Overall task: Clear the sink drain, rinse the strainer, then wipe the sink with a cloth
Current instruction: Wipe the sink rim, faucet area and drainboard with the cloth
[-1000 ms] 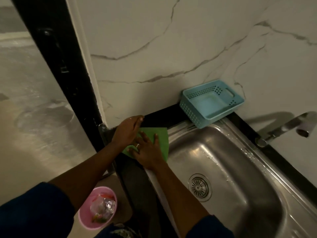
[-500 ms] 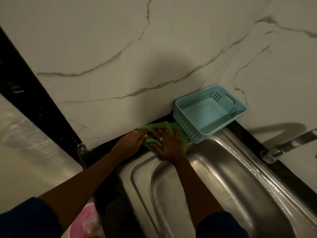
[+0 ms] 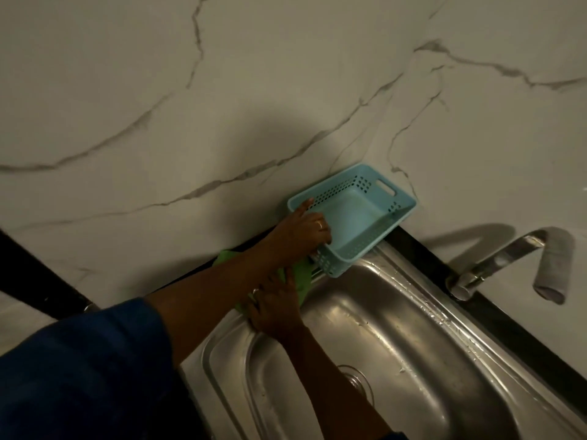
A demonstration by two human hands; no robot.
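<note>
The left hand [image 3: 298,231] reaches forward to a light blue plastic basket [image 3: 374,241] that stands against the marble wall [image 3: 222,106] at the back corner of the stainless steel sink [image 3: 413,338]. Its fingers curl over the basket's near rim and into the inside, while the index finger lies straight along the top of the rim. A ring shows on one of the curled fingers. The basket sits at a tilt, with its nearest corner hanging over the sink's rim. Whether it is lifted off the bench [image 3: 514,335] cannot be told.

Just below and nearer than the left hand, the right hand [image 3: 276,309] lies flat with fingers spread, pressing a green cloth [image 3: 303,274] onto the sink's back-left rim. The left forearm crosses over the cloth and over the right hand's fingertips, so only patches of green show on either side of the arm. A dark blue sleeve [image 3: 89,369] covers the left upper arm.

Below the right hand, the right forearm runs across the basin and hides most of the drain strainer [image 3: 355,381]; only an edge of it shows beside the arm.

Well to the right of both hands, a metal faucet [image 3: 495,265] rises from the black bench strip, with a grey wrap [image 3: 554,265] hanging from its spout over the basin.
</note>
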